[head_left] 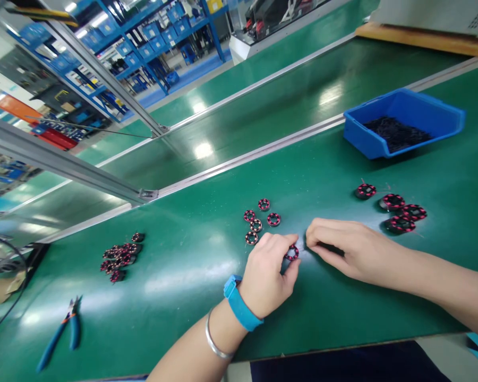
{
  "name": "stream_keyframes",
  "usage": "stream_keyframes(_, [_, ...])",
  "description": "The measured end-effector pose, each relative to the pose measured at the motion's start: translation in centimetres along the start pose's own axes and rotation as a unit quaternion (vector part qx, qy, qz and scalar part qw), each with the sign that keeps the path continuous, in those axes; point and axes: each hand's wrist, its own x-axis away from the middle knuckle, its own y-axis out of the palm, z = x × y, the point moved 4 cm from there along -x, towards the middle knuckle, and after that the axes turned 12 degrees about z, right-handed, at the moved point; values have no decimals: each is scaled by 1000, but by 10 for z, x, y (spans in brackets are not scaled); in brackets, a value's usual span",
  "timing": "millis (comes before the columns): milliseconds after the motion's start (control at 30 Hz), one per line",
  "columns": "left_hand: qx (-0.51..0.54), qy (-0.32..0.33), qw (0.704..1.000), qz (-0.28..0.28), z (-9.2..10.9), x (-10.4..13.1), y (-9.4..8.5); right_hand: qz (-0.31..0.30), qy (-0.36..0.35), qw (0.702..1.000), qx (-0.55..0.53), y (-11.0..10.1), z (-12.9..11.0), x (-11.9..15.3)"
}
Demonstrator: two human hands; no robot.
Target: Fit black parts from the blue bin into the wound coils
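My left hand [271,268] pinches a small ring-shaped motor stator [291,252], black with pink-red windings, between thumb and fingers just above the green bench. Close beside it on the right, my right hand [340,246] has thumb and forefinger pressed together; anything between those fingertips is too small to make out. Just beyond my left hand several loose stators [273,219] lie flat. Another group of stators [400,223], some with thin wire ends sticking out, sits past my right wrist. A blue band and a silver bangle are on my left wrist.
A blue bin [404,124] of thin black pieces stands at the back right. At the left are a heap of stators [119,259] and blue-handled cutting pliers [66,331]. A metal rail [239,162] runs along the bench's far side, joined to a slanting post [63,154].
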Motion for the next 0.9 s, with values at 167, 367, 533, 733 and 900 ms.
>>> stream_keyframes(167, [-12, 14, 1000, -3, 3, 0, 0, 14, -17, 1000, -17, -3, -6, -2])
stream_keyframes(367, [-14, 22, 1000, 2, 6, 1, 1, 8, -18, 1000, -8, -2, -6, -1])
stream_keyframes(533, [-11, 17, 1000, 12, 5, 1, 1, 13, 26, 999, -26, -2, -4, -5])
stream_keyframes(733, [15, -12, 999, 31, 0, 4, 1, 45, 155, 977, -137, -2, 3, -7])
stream_keyframes(900, [44, -41, 996, 60, -5, 6, 1, 22, 276, 939, -203, 3, 8, -3])
